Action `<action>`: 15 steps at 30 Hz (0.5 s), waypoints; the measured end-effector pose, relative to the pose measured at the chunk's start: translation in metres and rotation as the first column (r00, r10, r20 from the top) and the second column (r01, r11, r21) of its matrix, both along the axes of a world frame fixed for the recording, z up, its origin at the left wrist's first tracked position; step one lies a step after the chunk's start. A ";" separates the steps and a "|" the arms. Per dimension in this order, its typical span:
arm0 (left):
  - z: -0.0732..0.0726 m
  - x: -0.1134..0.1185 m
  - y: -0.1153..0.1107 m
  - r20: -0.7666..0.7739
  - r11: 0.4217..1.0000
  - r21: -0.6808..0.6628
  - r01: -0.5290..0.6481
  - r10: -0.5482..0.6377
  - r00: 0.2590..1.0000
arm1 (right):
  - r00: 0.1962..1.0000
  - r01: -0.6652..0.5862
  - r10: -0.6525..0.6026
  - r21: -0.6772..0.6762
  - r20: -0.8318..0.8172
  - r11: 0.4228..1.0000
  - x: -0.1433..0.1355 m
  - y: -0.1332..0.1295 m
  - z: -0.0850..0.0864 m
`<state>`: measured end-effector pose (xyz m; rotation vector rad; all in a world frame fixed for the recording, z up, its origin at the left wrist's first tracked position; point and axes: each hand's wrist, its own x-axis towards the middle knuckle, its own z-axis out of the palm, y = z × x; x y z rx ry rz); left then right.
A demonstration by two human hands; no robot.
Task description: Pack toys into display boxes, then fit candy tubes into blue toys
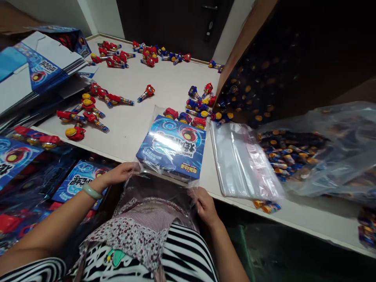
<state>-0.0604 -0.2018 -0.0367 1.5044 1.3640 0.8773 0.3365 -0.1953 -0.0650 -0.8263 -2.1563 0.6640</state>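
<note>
A blue printed box (173,147) with red and blue toys showing along its far edge lies inside a clear plastic bag (164,178) at the table's front edge. The bag's mouth hangs towards my body, over the edge. My left hand (125,172) is closed on the bag's left corner. On the other side, my right hand (204,203) pinches the bag's right corner. The plastic is stretched between the two hands.
A stack of clear bags (237,160) lies right of the box. Red toys (96,98) are scattered on the white table (164,84). Folded cartons (41,66) are piled left. Bagged boxes (79,176) sit below left. A large plastic sack (329,152) of small tubes stands right.
</note>
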 end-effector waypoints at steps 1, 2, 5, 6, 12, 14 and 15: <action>0.002 -0.001 0.002 -0.012 0.998 -0.020 0.068 -0.068 0.998 | 0.999 -0.037 0.036 0.008 0.032 0.999 0.001 0.001 0.003; 0.003 0.000 0.004 -0.012 0.991 -0.042 0.127 -0.128 0.992 | 0.997 -0.051 0.051 0.006 0.055 0.999 -0.001 0.003 0.005; 0.007 0.010 0.008 0.044 0.997 -0.054 0.061 -0.058 0.997 | 1.000 -0.012 0.013 -0.052 0.016 0.999 -0.013 0.009 0.016; 0.010 0.013 0.008 0.072 0.999 -0.042 -0.022 0.025 0.997 | 0.999 0.033 -0.036 -0.085 -0.037 0.996 -0.016 0.011 0.021; 0.052 -0.001 -0.015 -0.029 0.889 0.240 -0.391 0.409 0.912 | 0.885 0.363 -0.421 -0.270 -0.198 0.892 0.011 -0.006 0.064; 0.056 -0.007 -0.032 -0.181 0.902 0.292 -0.318 0.378 0.908 | 0.891 0.419 -0.443 -0.201 -0.094 0.885 0.030 -0.019 0.064; 0.053 -0.009 -0.041 -0.243 0.920 0.282 -0.272 0.343 0.907 | 0.895 0.436 -0.445 -0.148 -0.031 0.888 0.037 -0.025 0.060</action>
